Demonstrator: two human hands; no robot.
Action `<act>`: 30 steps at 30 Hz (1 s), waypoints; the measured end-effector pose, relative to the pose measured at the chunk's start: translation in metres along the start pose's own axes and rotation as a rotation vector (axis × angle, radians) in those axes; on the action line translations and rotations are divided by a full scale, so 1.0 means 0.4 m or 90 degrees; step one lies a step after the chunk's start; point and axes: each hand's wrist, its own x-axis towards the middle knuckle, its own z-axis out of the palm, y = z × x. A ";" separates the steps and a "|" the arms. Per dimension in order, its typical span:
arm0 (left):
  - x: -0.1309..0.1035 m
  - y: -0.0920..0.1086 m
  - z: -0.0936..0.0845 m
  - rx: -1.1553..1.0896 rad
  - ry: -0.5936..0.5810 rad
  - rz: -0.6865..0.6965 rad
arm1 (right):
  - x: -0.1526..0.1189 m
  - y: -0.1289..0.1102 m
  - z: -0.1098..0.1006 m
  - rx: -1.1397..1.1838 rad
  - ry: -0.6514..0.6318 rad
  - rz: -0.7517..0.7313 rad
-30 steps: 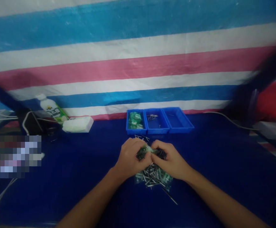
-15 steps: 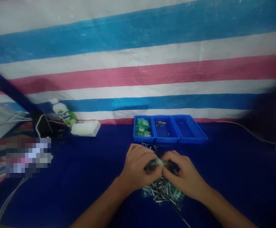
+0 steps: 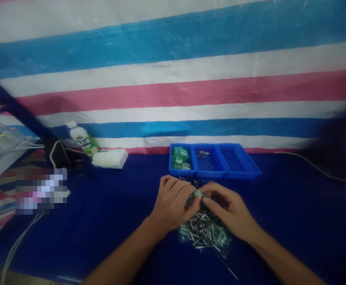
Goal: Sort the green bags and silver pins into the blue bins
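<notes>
My left hand is closed around a small green-tinted plastic bag, most of which the fingers hide. Thumb and fingertips of my right hand pinch the same bag at its right side, close to the left thumb. Just below both hands lies a pile of thin metal pins, silvery and heaped in all directions. Green plastic packets show at the pile's edges. A few loose pins lie beyond my hands.
Three joined blue bins stand behind my hands: the left bin has green packets, the middle bin several pins, the right bin one thin pin. At left are a bottle, a tissue pack and cables. One long rod lies nearest me.
Both hands have shifted slightly away from me and stay together on the bag. Less of the bag shows now, and my right fingers sit closer to the left thumb.
</notes>
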 end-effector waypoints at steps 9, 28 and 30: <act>-0.008 0.015 -0.011 -0.007 0.007 -0.032 | -0.003 -0.027 -0.007 -0.058 -0.008 -0.030; 0.001 0.007 -0.027 -0.327 -0.170 -0.177 | -0.008 -0.017 -0.004 -0.036 -0.020 -0.013; 0.005 0.005 -0.027 -0.358 -0.162 -0.219 | -0.005 -0.013 -0.010 -0.051 -0.014 -0.011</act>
